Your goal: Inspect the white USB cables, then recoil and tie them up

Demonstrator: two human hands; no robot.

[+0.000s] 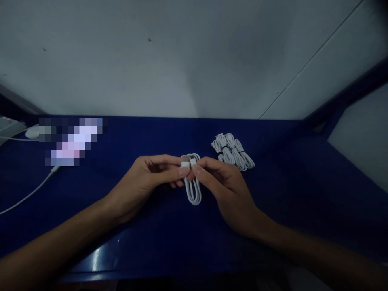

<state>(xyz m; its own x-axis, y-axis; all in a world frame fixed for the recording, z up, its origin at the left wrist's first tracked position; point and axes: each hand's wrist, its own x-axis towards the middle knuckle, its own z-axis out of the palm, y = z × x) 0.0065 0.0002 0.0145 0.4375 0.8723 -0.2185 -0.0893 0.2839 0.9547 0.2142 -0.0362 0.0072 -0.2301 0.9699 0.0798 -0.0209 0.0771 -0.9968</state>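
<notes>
A white cable (193, 195) is coiled into a narrow loop in the middle of the view, held above the blue table (169, 242). Its two plug ends lie side by side at the top of the coil. My left hand (142, 180) pinches the coil and the wider plug between thumb and fingers. On the other side, my right hand (228, 188) grips the coil by the narrower plug, its thumb near my left thumb. Behind my right hand lies a pile of several bundled white cables (232, 149) with dark ties.
At the back left lies a pixelated bright object (75, 141) with a white cord (33, 194) running from it. Near it are a white item (32, 132) and another cord. A pale wall (151, 81) rises behind the table.
</notes>
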